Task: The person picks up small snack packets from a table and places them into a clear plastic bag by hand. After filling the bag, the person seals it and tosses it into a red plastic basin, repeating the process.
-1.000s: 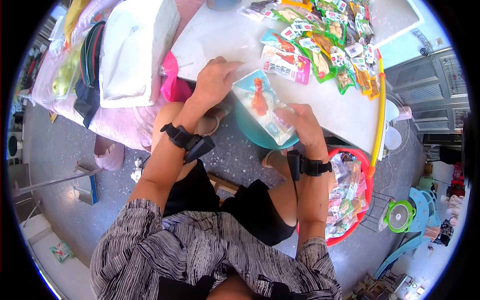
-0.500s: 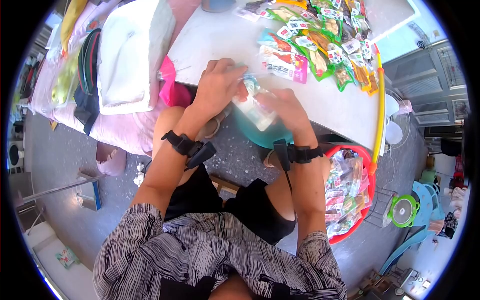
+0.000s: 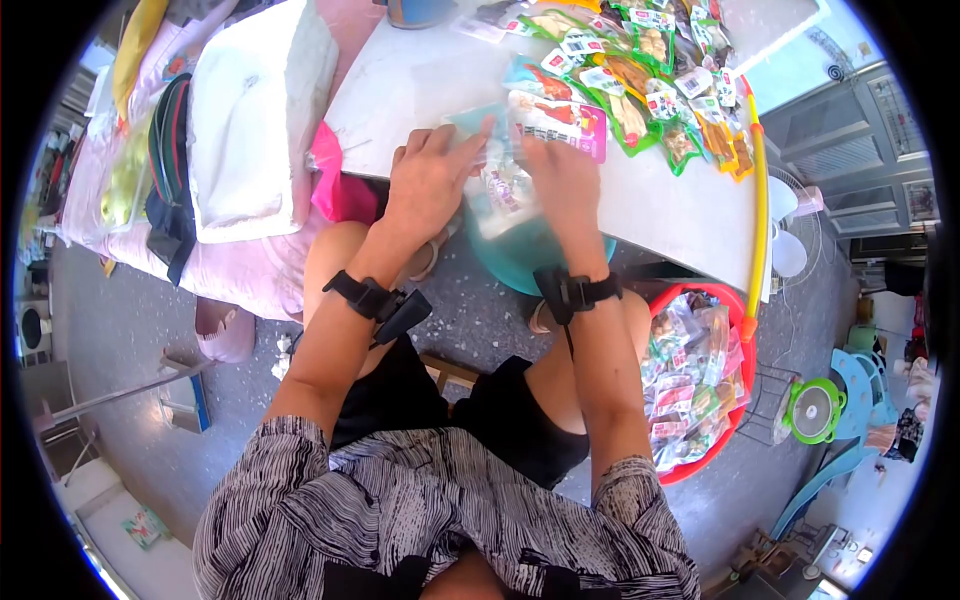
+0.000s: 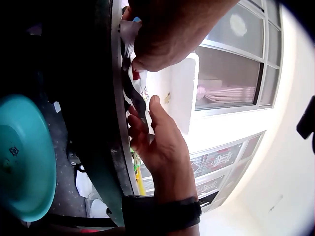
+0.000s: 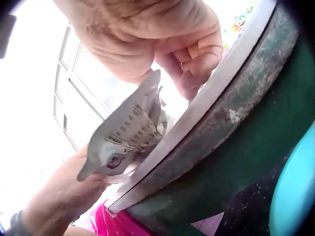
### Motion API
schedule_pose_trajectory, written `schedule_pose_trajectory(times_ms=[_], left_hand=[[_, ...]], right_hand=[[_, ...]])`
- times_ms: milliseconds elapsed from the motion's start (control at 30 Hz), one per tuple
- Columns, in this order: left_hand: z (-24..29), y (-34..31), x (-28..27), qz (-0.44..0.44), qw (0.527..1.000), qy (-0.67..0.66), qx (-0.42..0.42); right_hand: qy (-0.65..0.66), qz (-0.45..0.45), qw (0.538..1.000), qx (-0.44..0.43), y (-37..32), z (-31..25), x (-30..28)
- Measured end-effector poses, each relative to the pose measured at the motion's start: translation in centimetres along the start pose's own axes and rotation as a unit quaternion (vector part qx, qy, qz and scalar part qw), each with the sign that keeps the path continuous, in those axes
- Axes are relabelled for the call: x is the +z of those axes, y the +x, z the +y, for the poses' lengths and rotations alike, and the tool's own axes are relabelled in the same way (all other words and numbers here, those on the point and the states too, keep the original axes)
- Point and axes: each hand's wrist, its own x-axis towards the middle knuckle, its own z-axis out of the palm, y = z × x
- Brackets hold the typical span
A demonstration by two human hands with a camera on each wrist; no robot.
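Note:
A pale teal-and-white food pouch [image 3: 497, 200], blurred in the head view, is held between both hands at the table's near edge. My left hand [image 3: 430, 180] grips its left side, fingers pointing away from the body. On the other side my right hand [image 3: 568, 190] pinches it between thumb and curled fingers, as the left wrist view shows. Printed text covers the pouch's back [image 5: 128, 132] in the right wrist view. Just past the right hand, a white-and-pink pouch [image 3: 560, 125] lies on the table. Below the hands stands a teal basin [image 3: 540, 265].
Many packed food pouches [image 3: 650, 85] cover the far right of the white table [image 3: 670, 215], whose side carries a yellow tube [image 3: 761, 220]. A red basin [image 3: 745, 390] of more pouches stands on the floor at right. At left is a white foam box [image 3: 255, 120] beside a pink bag [image 3: 340, 190].
The pouch, earlier facing up with its drumstick picture showing, has turned and tilted between the hands. My right hand has moved left and away from the body, closer to the left hand.

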Motion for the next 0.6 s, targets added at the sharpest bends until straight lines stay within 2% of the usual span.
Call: schedule_pose_trajectory(times_ms=[100, 300, 400, 500, 600], left_hand=[[0.3, -0.1, 0.2, -0.006, 1.0, 0.021, -0.011], [1.0, -0.1, 0.3, 0.01, 0.998, 0.06, -0.007], [0.8, -0.1, 0.5, 0.016, 0.998, 0.057, -0.001], [1.0, 0.0, 0.2, 0.012, 0.999, 0.028, -0.013], [1.2, -0.1, 0.0, 0.034, 0.999, 0.004, -0.016]], right_hand=[[-0.012, 0.013, 1.0, -0.007, 0.6, 0.0, 0.8], [-0.034, -0.033, 0.998, -0.029, -0.8, 0.2, -0.1], [-0.032, -0.015, 0.994, -0.1, -0.6, 3.1, 0.6], [0.057, -0.145, 0.984, 0.086, -1.9, 1.1, -3.8], [0.148, -0.255, 0.943, 0.155, -2.9, -0.7, -4.4]])
